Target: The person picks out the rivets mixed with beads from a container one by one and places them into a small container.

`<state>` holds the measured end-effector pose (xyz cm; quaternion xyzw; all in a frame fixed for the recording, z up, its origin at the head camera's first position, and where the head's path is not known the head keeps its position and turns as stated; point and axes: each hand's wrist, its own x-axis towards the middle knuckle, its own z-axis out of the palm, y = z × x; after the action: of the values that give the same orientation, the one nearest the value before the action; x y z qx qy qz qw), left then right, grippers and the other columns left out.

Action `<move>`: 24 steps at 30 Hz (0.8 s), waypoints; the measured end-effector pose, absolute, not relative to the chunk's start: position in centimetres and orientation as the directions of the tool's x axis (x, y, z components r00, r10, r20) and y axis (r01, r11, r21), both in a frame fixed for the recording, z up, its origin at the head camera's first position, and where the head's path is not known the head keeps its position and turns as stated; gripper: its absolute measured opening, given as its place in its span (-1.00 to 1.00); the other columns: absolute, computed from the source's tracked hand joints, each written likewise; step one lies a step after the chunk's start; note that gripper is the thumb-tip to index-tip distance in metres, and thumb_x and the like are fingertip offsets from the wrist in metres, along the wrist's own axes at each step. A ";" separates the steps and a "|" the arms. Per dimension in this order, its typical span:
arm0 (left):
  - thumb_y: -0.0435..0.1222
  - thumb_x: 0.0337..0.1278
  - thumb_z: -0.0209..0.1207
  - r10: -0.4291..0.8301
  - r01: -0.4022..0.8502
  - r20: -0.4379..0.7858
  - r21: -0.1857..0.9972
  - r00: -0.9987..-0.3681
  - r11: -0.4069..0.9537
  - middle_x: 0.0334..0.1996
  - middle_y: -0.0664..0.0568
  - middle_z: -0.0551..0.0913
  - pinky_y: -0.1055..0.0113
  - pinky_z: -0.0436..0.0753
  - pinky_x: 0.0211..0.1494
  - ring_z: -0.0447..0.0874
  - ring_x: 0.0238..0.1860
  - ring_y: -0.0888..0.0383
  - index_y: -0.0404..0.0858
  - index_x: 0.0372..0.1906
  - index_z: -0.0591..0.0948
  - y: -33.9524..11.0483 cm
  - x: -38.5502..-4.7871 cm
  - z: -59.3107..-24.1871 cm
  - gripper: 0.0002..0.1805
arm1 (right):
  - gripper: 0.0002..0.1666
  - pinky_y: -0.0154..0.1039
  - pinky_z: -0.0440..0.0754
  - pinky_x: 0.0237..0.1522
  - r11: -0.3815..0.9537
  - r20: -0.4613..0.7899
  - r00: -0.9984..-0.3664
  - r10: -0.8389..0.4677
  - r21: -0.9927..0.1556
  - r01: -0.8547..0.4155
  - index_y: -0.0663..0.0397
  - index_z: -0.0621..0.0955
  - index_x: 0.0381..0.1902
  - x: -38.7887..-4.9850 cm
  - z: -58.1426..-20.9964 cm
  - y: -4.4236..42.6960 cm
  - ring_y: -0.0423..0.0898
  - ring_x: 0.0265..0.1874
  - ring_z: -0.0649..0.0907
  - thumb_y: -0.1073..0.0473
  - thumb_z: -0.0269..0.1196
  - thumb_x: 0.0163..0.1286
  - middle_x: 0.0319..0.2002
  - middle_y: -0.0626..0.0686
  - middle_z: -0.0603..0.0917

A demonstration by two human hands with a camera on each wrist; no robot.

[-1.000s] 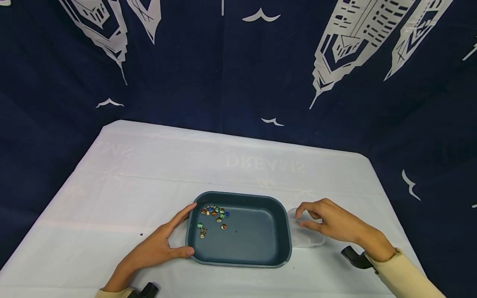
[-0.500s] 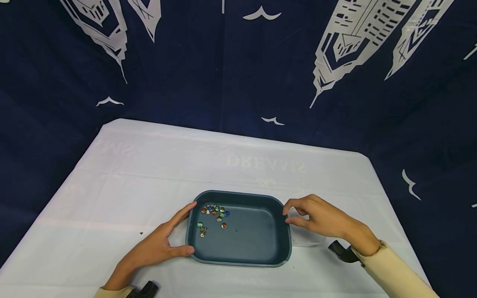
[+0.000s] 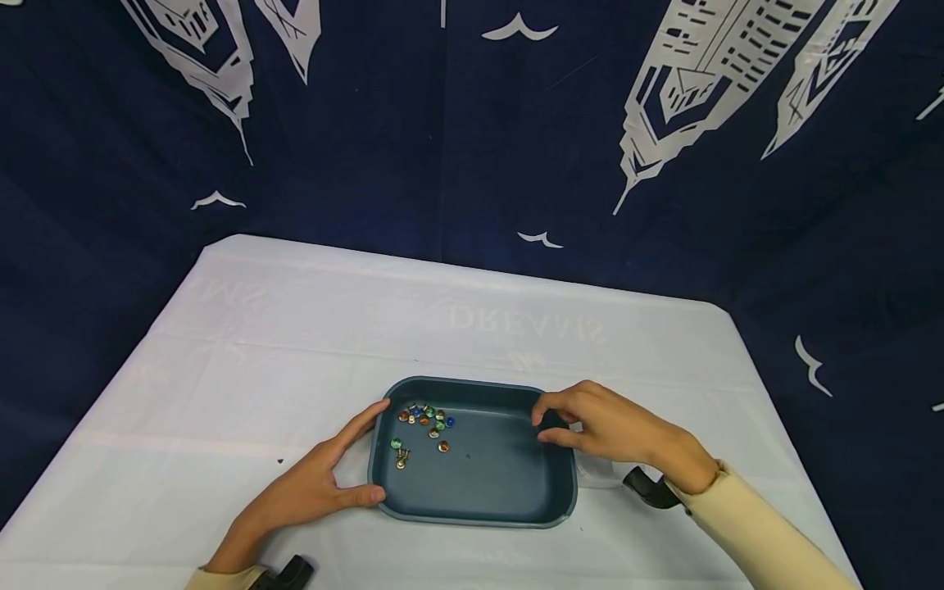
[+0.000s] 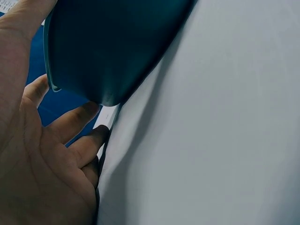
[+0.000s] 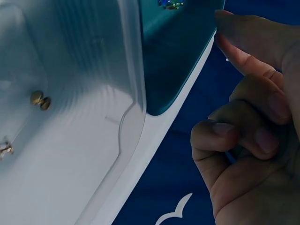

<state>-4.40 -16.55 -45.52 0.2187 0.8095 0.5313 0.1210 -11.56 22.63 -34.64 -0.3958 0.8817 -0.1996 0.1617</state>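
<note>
A dark teal tray (image 3: pixel 509 475) lies on the white-covered table. Small pieces with coloured glassy tops and brassy parts (image 3: pixel 424 419) are clustered in its left half. My left hand (image 3: pixel 310 489) steadies the tray's left end, thumb on the near rim and forefinger at the far corner. Over the right end hovers my right hand (image 3: pixel 601 426), thumb and forefinger apart, nothing visible between them; its other fingers are bent in the right wrist view. Below that hand is a clear plastic container (image 3: pixel 599 473). The right wrist view shows brassy pieces (image 5: pixel 41 100) in this container (image 5: pixel 98 61).
White cloth (image 3: pixel 295 369) covers the table, with faint lettering showing through. A navy backdrop (image 3: pixel 442 147) with white printed shapes hangs behind it. One small dark speck (image 3: pixel 280 460) lies left of the tray. Black wrist cameras (image 3: pixel 652 489) sit on both wrists.
My right hand has moved left from above the clear container to over the tray's right end. My left hand, the tray and the small pieces have stayed in place.
</note>
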 end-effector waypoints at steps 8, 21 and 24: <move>-0.16 0.05 0.48 0.489 0.225 0.038 0.917 -0.872 0.330 0.59 0.15 0.10 -0.43 0.16 0.39 0.10 0.55 -0.18 0.19 0.60 0.02 -16.5 -4.5 -45.5 0.11 | -0.84 -0.48 0.33 -0.55 0.558 -0.120 -0.583 -0.804 -0.491 -0.669 -0.04 0.70 -0.11 -11.9 -35.0 20.6 -0.44 -0.67 0.26 0.08 0.34 0.40 -0.66 -0.31 0.37; -0.15 0.06 0.47 0.490 0.234 0.046 0.915 -0.870 0.329 0.58 0.16 0.11 -0.41 0.17 0.39 0.12 0.55 -0.17 0.19 0.60 0.01 -16.6 -4.4 -45.5 0.12 | -0.72 -0.43 0.33 -0.47 0.543 -0.145 -0.537 -0.831 -0.418 -0.728 -0.08 0.67 0.02 -12.2 -35.4 16.1 -0.38 -0.61 0.33 0.02 0.34 0.39 -0.63 -0.30 0.39; -0.15 0.06 0.47 0.492 0.231 0.044 0.917 -0.870 0.326 0.58 0.16 0.11 -0.41 0.17 0.39 0.12 0.55 -0.16 0.20 0.60 0.01 -16.6 -4.4 -45.5 0.11 | -0.74 -0.43 0.38 -0.44 0.523 -0.149 -0.514 -0.845 -0.433 -0.734 -0.07 0.69 0.00 -12.3 -35.6 15.3 -0.36 -0.56 0.37 0.04 0.34 0.40 -0.52 -0.29 0.52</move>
<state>-4.44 -16.60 -45.54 0.2243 0.8050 0.5356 0.1217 -12.34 15.34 -35.60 -0.4614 0.8552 -0.1598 0.1736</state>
